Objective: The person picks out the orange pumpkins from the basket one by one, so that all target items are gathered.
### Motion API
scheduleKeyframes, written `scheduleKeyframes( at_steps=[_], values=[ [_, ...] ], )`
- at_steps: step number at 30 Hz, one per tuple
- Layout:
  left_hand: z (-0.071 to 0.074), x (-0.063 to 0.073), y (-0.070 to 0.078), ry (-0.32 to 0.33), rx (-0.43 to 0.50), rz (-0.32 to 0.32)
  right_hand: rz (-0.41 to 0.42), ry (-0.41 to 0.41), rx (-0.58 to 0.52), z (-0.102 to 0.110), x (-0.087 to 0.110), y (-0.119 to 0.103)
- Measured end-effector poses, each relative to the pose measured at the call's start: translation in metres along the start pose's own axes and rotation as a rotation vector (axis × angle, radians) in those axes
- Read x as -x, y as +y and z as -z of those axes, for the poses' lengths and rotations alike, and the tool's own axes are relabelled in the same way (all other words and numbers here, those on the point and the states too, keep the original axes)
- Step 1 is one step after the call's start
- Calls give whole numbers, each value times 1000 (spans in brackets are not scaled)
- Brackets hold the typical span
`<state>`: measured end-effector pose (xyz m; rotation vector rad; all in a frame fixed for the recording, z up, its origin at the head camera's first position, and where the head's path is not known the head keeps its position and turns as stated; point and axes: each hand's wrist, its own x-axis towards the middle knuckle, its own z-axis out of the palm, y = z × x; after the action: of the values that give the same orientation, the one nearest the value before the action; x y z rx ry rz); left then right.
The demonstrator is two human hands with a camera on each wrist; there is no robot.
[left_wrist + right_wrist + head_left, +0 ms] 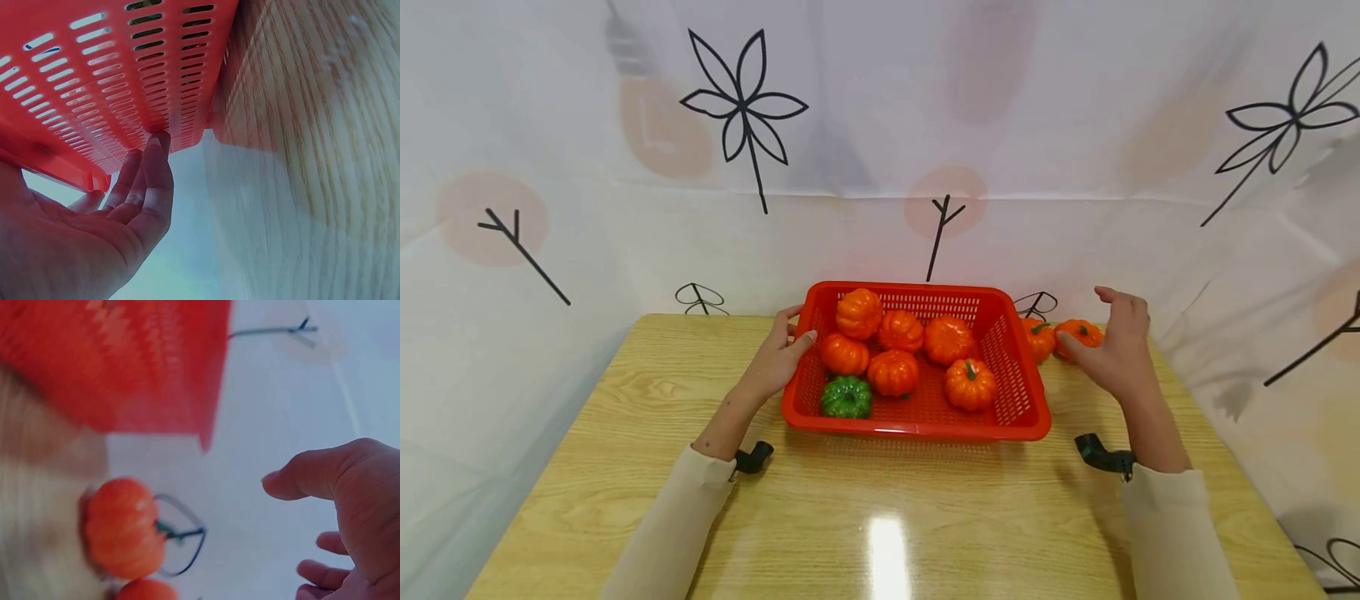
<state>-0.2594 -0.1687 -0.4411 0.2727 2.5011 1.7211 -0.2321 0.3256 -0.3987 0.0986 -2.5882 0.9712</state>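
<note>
A red plastic basket (pixel 917 430) with slotted walls holds several small orange pumpkins (pixel 892 372) and one green pumpkin (pixel 847 397). My left hand (pixel 777 354) grips the basket's left side, thumb at the rim and the other fingers against the outer wall, as the left wrist view shows. Beyond the basket's right side, two orange pumpkins (pixel 1078 333) lie on the table, one partly behind the basket wall. My right hand (pixel 1122 354) hovers by them with thumb and fingers spread, holding nothing. In the right wrist view a pumpkin (pixel 125 528) with a green stem sits apart from the fingers.
The wood-grain table (pixel 820 517) runs back to a white cloth backdrop (pixel 865 150) printed with flowers and twigs. Black wrist mounts (pixel 1101 454) are strapped to both wrists. A bright glare spot lies on the table in front of the basket.
</note>
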Motion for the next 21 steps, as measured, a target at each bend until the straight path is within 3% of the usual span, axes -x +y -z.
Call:
scheduleKeyframes(
  at_steps=[9,16,21],
  values=[
    [1,0,0,-1,2,2,148,-65,-54,3,12,-47],
    [0,-1,0,1,5,7,241,-90,-64,-3,17,-67],
    [0,1,1,-4,13,3,253,-117,-46,-6,21,-76]
  ],
)
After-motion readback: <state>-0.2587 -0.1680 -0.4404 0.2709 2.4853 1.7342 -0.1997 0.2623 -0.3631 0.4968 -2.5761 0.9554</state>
